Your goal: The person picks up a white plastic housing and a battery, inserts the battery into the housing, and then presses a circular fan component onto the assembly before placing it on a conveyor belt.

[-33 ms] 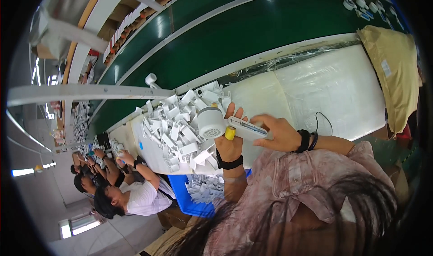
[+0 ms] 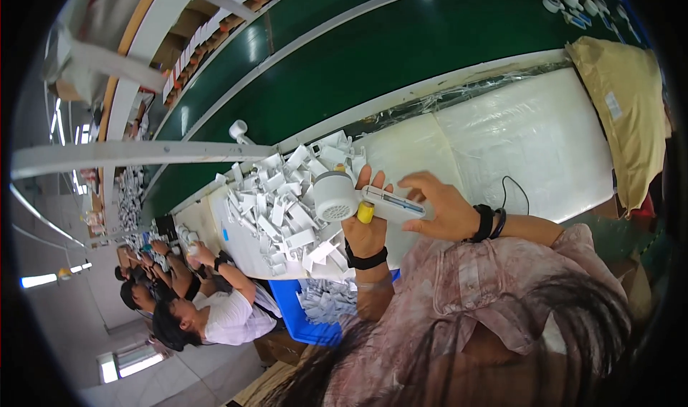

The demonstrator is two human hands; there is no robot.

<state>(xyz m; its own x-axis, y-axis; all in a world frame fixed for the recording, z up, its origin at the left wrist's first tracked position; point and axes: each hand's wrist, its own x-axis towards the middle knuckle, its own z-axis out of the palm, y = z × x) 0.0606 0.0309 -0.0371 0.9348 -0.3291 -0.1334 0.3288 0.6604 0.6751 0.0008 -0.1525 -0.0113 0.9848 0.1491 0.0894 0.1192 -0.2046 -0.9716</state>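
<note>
My left hand (image 2: 367, 240) is closed around a white lint remover (image 2: 335, 196) with a round, perforated head. Yellow coverings show on its thumb and on a fingertip behind the head. The handle (image 2: 390, 205) points right, its long compartment uncovered with a thin metal strip and a blue part inside. At the handle's end is my right hand (image 2: 448, 210), thumb near the lower edge and forefinger raised above it, fingers apart. Beside my left hand lies a big heap of white plastic covers (image 2: 279, 202) on the worktable.
A blue bin (image 2: 290, 317) of small pale parts stands below the heap. Beyond the table runs a green conveyor (image 2: 373, 70) with white devices (image 2: 573, 9) at far right. A yellowish sack (image 2: 620, 113) lies right; a thin black cable (image 2: 512, 185) nearby. Co-workers (image 2: 229, 314) sit left.
The fingers of my right hand have lifted slightly and spread away from the handle. My left hand and the lint remover stay in the same place.
</note>
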